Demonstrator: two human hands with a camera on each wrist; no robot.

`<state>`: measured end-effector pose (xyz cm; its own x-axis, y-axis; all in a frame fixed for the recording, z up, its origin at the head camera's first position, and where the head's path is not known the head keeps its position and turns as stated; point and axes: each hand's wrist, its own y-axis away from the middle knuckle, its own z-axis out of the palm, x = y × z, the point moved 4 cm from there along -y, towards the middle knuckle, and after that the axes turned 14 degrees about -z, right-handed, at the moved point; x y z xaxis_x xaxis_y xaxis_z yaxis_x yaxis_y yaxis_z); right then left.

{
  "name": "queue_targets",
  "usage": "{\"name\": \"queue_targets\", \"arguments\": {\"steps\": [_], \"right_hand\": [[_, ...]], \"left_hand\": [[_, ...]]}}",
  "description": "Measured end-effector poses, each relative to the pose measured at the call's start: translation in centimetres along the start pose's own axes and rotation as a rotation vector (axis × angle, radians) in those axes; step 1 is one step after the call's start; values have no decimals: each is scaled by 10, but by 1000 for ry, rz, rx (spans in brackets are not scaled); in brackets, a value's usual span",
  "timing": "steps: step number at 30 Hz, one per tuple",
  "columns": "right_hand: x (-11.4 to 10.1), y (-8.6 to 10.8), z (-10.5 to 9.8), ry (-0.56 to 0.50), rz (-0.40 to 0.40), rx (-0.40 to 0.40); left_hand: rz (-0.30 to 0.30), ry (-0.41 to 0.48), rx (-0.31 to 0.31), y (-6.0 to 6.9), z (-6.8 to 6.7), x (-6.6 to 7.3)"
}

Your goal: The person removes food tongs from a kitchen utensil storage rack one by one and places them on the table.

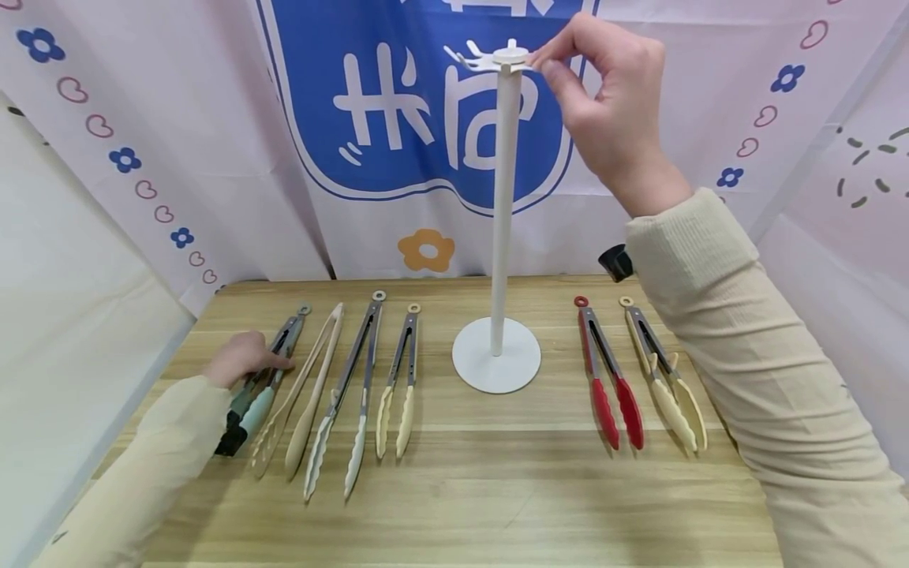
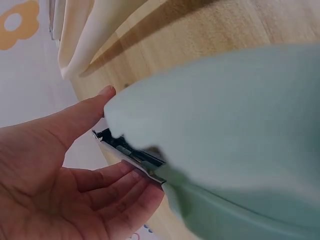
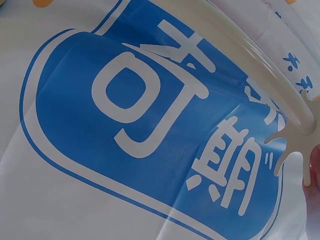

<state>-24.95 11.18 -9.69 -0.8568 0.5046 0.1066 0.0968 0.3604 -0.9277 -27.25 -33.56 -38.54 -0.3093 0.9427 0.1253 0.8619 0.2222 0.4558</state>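
Note:
At the left of the table, my left hand (image 1: 240, 356) holds a pair of mint-green tipped tongs (image 1: 257, 410). In the left wrist view the thumb lies on one side of these tongs (image 2: 215, 135) and the curled fingers lie on the other. My right hand (image 1: 609, 91) is raised at the top of a white utensil stand (image 1: 503, 197), thumb and forefinger pinching one of its hooks. The right wrist view shows the hooked top (image 3: 295, 140) with fingertips at its edge. Other hooks on the left side of the top hold nothing.
Beside the mint tongs lie beige tongs (image 1: 317, 426), long white-tipped tongs (image 1: 364, 398) and small cream-tipped tongs (image 1: 410, 394). Red tongs (image 1: 600, 394) and another cream pair (image 1: 667, 386) lie right of the stand. A printed cloth (image 1: 398, 229) hangs behind the wooden table (image 1: 454, 505).

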Motion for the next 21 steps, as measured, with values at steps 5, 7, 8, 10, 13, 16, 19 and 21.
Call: {"name": "queue_targets", "arguments": {"steps": [5, 7, 8, 10, 13, 16, 19, 21], "right_hand": [[0, 0, 1, -21, 6, 11], [1, -1, 1, -39, 20, 14], [1, -1, 1, -50, 26, 13], [2, -1, 1, -93, 68, 1], [3, 0, -2, -150, 61, -23], [5, 4, -6, -196, 72, -31], [10, 13, -10, -185, 168, -4], [15, 23, -12, -177, 285, 28]], "left_hand": [[-6, 1, -35, -3, -1, 2], [-1, 18, -55, -1, -2, 4], [7, 28, -64, 0, -3, 5], [38, 23, -48, 2, -7, 9], [81, 40, 4, 5, -15, 19], [121, 41, 61, 9, -23, 38], [185, 38, 76, 16, -28, 62], [245, 55, 94, 20, -31, 77]]}}
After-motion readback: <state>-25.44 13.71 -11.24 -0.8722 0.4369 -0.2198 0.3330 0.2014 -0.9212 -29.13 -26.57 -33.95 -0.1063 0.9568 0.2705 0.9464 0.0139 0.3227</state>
